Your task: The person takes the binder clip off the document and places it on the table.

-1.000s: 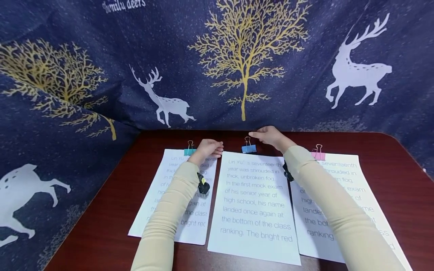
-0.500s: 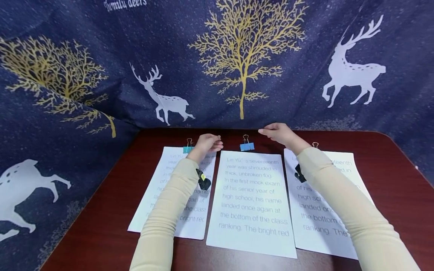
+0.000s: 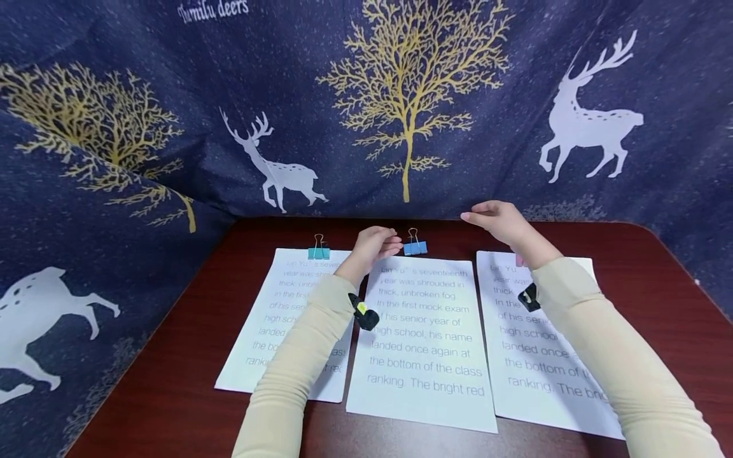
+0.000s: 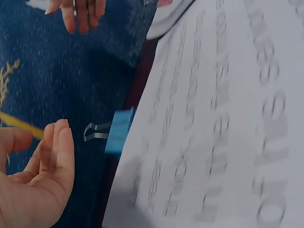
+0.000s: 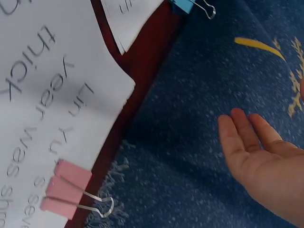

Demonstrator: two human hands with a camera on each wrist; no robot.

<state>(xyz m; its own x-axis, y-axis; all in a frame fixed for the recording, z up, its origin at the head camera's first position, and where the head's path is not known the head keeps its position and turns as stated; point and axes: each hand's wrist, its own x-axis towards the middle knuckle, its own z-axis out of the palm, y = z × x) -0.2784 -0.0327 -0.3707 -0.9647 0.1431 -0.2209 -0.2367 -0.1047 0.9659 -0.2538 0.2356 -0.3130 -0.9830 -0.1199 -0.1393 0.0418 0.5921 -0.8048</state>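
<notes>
My left hand [image 3: 375, 246] hovers with loosely bent fingers just left of a blue binder clip [image 3: 415, 247], holding nothing. That clip sits at the top edge of the middle paper stack [image 3: 424, 394], its wire handles pointing away. In the left wrist view a gap separates the hand [image 4: 40, 175] from the clip [image 4: 119, 133]. My right hand [image 3: 501, 222] is raised above the far table edge by the right stack [image 3: 538, 356], its fingers relaxed around nothing. A pink binder clip [image 5: 66, 187] grips that stack's top edge; in the head view my wrist mostly hides it.
A teal binder clip [image 3: 319, 252] is on the top edge of the left paper stack [image 3: 252, 356], partly under my left forearm. All three printed stacks lie side by side on the dark red table [image 3: 172, 381]. A blue deer-patterned cloth [image 3: 487, 95] hangs behind.
My right hand has drawn away from the blue clip's handles and moved right toward the right stack. My left hand has shifted right, closer to the blue clip.
</notes>
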